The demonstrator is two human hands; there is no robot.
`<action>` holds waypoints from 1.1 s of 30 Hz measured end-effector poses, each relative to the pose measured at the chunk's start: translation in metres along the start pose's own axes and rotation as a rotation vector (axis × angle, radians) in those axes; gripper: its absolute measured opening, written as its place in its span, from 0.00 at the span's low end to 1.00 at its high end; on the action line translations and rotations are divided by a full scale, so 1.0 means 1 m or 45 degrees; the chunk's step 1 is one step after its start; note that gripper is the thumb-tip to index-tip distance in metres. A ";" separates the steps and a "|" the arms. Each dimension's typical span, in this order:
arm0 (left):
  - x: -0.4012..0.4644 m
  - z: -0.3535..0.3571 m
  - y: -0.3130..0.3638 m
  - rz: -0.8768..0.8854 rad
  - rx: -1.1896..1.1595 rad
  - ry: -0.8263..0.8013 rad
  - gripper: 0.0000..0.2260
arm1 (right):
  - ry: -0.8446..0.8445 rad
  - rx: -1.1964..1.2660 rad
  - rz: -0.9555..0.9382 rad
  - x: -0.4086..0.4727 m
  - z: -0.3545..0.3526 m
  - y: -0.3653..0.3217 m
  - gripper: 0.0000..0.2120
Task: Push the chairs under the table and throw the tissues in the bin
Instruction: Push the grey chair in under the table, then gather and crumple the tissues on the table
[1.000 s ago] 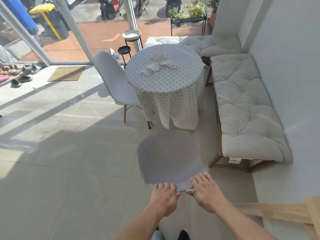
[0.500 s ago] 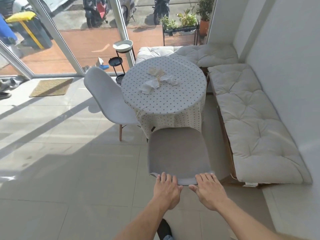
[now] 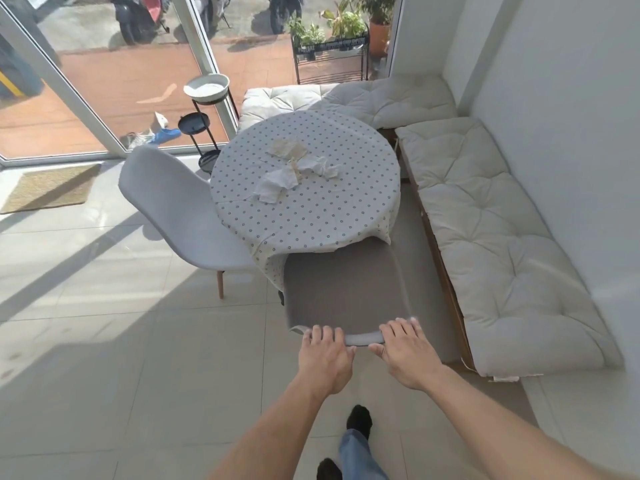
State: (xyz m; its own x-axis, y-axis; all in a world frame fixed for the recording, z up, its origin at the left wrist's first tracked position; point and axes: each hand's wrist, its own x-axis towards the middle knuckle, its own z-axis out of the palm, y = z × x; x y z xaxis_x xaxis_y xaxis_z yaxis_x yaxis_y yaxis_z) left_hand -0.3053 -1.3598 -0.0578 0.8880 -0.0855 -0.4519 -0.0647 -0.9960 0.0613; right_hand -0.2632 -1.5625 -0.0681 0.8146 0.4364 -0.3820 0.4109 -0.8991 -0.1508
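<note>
A grey chair (image 3: 346, 289) stands at the near side of the round table (image 3: 311, 216), its seat tucked under the polka-dot cloth and only its backrest showing. My left hand (image 3: 325, 358) and my right hand (image 3: 405, 355) both grip the top edge of that backrest, side by side. A second, light grey chair (image 3: 183, 209) stands at the table's left, pulled out and angled. Several crumpled white tissues (image 3: 294, 168) lie in the middle of the tabletop. No bin shows indoors.
A cushioned L-shaped bench (image 3: 485, 237) runs along the right wall and behind the table. A black plant stand with a white bowl (image 3: 206, 88) stands by the glass door at the back left. A doormat (image 3: 48, 188) lies at left. My feet are below the chair.
The near chair has slid forward from open floor until its seat went under the tablecloth. I have stepped closer to the table, with both hands still on the backrest.
</note>
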 end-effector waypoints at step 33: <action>0.156 -0.198 -0.270 0.123 -0.196 0.044 0.31 | 0.037 0.146 0.121 0.246 -0.180 -0.092 0.40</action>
State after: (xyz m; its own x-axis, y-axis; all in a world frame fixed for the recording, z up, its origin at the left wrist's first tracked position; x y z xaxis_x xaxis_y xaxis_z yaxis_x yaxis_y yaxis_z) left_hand -0.0592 -1.0990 0.0313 0.8963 -0.1769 -0.4066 -0.0824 -0.9675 0.2393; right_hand -0.0270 -1.3664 0.0155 0.8597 0.3488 -0.3732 0.2837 -0.9336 -0.2190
